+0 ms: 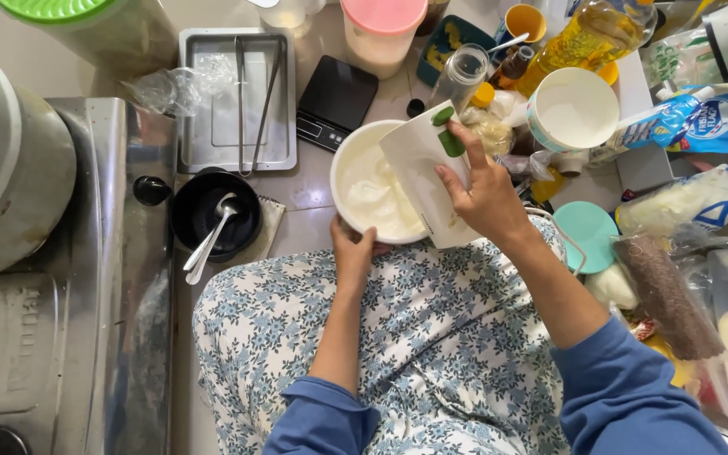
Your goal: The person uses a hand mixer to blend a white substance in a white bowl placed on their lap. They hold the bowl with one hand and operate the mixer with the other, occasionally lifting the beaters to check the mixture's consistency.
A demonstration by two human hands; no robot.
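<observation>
Tilting diagonally over the bowl (pixel 349 147), the hand mixer (pixel 421 168) noses down-left.

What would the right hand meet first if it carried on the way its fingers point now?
The right hand points up and left over the white hand mixer. Beyond it, probably the clear glass jar; depth is uncertain.

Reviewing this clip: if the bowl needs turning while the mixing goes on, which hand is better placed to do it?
Probably the left hand: it already grips the near rim of the white bowl of pale batter. The right hand is occupied, wrapped around the white hand mixer held over the bowl.
</observation>
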